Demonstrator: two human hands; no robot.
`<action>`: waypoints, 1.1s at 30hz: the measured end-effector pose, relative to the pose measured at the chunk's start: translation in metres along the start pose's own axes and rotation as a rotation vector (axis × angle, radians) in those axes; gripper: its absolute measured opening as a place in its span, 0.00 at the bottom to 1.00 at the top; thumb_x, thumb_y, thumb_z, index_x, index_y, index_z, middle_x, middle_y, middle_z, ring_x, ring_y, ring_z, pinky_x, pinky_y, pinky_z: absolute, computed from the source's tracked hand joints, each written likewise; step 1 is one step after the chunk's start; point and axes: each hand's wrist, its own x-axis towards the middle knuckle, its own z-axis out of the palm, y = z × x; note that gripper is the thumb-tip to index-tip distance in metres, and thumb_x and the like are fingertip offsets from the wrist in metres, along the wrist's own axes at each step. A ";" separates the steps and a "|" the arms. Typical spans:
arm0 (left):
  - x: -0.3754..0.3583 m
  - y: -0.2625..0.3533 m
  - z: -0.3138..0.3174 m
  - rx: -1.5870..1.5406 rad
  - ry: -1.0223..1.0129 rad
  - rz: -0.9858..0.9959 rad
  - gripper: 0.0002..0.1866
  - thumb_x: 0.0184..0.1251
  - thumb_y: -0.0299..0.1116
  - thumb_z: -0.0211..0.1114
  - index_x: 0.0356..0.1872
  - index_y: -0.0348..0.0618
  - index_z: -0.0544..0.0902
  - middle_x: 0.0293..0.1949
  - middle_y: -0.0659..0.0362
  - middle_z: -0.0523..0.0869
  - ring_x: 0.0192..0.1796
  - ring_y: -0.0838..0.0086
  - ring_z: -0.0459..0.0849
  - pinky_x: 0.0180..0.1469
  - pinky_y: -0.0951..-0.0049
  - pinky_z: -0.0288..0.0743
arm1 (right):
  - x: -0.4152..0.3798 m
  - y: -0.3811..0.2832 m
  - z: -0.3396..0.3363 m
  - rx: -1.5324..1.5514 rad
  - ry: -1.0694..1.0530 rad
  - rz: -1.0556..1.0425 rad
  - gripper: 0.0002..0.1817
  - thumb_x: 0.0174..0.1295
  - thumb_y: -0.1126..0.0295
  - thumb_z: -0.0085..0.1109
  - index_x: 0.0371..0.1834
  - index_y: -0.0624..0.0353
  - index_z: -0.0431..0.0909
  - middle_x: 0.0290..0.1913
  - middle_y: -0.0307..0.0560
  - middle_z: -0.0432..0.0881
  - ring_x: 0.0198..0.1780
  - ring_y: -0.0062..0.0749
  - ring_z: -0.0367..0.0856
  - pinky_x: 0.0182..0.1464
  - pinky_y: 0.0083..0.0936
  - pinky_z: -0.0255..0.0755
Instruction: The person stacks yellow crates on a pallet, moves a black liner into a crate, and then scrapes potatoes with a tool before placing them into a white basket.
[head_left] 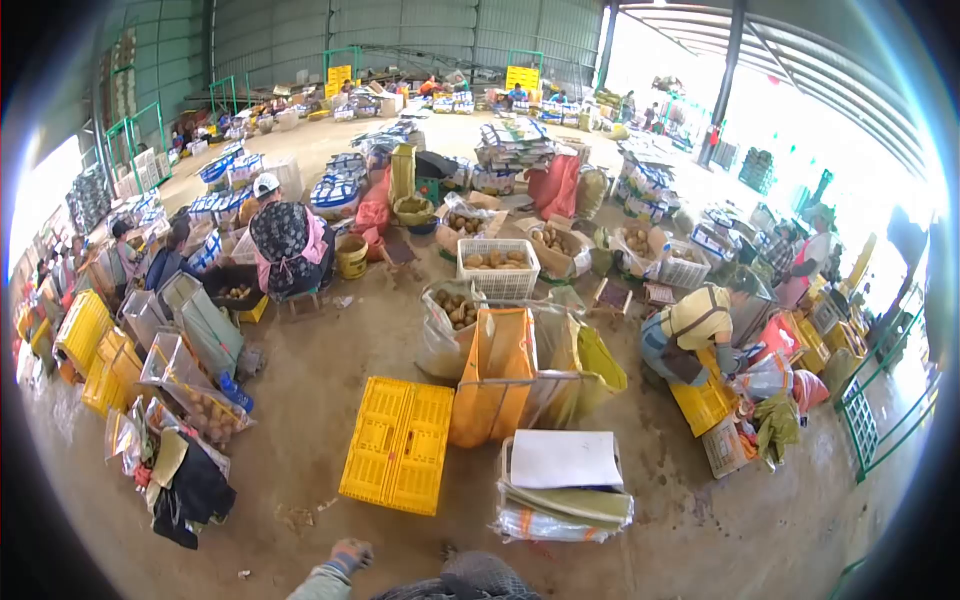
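My left hand [350,554], in a greyish glove and a light sleeve, is low in the view above the floor. Its fingers look curled in, and I see nothing held in them. Just beyond it lies a yellow plastic crate [396,445], bottom or lid side up, apart from the hand. To the right of that stands a light crate [506,470] topped with a white sheet [564,459] and folded sacks [565,522]. An orange sack [496,370] and an olive sack [600,360] hang open in a metal frame behind. My right hand is out of view.
A white basket [498,283] and a plastic sack [447,345] hold round brown produce, perhaps potatoes. One person [285,240] sits at left; another [697,325] bends over crates at right. Clear bins [180,370] and dark cloth [195,490] lie left. A green metal rack [862,430] stands right.
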 end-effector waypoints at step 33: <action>0.128 0.198 -0.422 0.934 -0.104 0.065 0.33 0.60 0.62 0.53 0.60 0.51 0.76 0.61 0.49 0.76 0.64 0.58 0.72 0.66 0.62 0.64 | 0.070 -0.005 0.680 -1.879 -0.611 -0.332 0.30 0.51 0.51 0.56 0.57 0.53 0.76 0.58 0.54 0.77 0.62 0.42 0.73 0.62 0.35 0.66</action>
